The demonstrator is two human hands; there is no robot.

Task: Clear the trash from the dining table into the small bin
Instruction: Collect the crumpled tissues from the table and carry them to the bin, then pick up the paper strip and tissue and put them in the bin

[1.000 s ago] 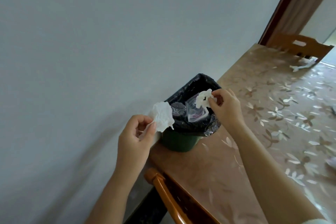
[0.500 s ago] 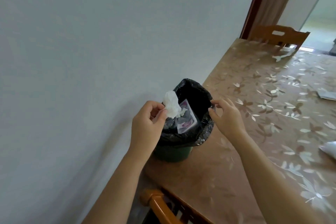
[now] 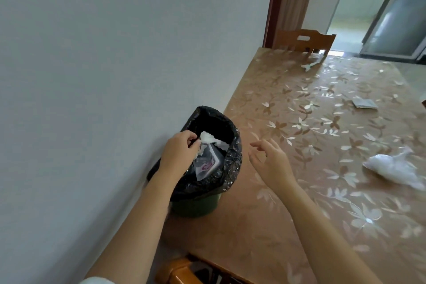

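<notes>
The small bin (image 3: 196,203) is the reference for all positions. It is a green container fitted with a black liner (image 3: 228,168), and it stands on the dining table (image 3: 253,226) at the edge that meets the grey wall (image 3: 92,76).

Left hand (image 3: 178,152): positioned over the near-left rim of the bin. The fingers are curled and pinch a crumpled white tissue (image 3: 208,138). The tissue is inside the mouth of the bin, above the other contents.

Right hand (image 3: 269,159): positioned just to the right of the bin, above the table surface and apart from the liner. The fingers are loosely spread and hold nothing.

Contents of the bin: a clear packet with purple print (image 3: 207,163) lies against the inner wall below the tissue. A second piece of white paper (image 3: 221,144) shows beside it.

Trash on the table:
- A crumpled white plastic bag (image 3: 391,168), well to the right of the bin
- A flat grey wrapper (image 3: 365,104), to the right of the bin and further away
- A white scrap (image 3: 311,64), far beyond the bin, near the far table edge

A wooden chair (image 3: 304,40) stands beyond the far table edge. The top of a second chair (image 3: 184,270) shows in front of the bin, at the near table edge
</notes>
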